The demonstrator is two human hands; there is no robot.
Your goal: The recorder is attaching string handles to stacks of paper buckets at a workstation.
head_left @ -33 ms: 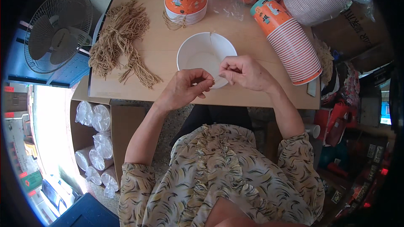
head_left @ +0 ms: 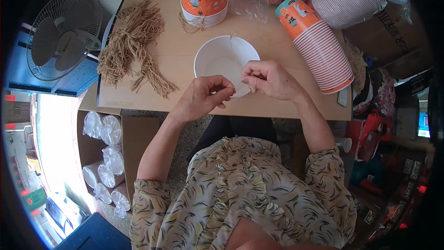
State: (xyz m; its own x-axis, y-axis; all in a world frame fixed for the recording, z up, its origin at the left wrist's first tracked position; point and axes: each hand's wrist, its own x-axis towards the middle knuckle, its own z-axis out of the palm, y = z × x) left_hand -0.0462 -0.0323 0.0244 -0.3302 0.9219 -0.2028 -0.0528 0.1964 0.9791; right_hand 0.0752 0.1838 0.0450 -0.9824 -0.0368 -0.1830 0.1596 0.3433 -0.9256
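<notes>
Head view: left hand [head_left: 203, 96] and right hand [head_left: 268, 79] meeting at near rim of white paper bowl [head_left: 221, 60] on table [head_left: 180, 46], fingertips pinching thin string, wrists bending inward.

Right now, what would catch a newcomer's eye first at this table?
Probably the two hands meeting at the near rim of a white paper bowl in the table's middle: the left hand and right hand pinch something thin there. Next, the long stack of orange cups lying on its side at the right. Then the heap of tan cord at the left.
</notes>
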